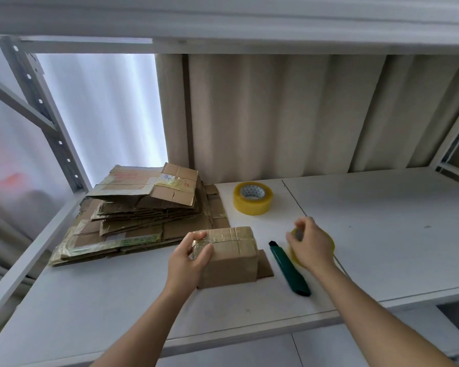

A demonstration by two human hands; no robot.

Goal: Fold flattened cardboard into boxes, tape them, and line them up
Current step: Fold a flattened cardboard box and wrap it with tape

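A small folded cardboard box (233, 256) stands on the white shelf (382, 234), its top crossed by clear tape. My left hand (190, 258) grips its left end, fingers over the taped top corner. My right hand (312, 243) is to the right of the box, closed around a yellow tape roll (329, 243) that it mostly hides. A pile of flattened cardboard (143, 207) lies at the back left of the shelf. Between the box and my right hand lies a green utility knife (289, 268).
A second yellow tape roll (252, 198) sits behind the box near the beige curtain (276, 115). A metal upright (45, 115) stands at the left. Another shelf board (223, 22) runs overhead. The shelf's front edge is close to my forearms.
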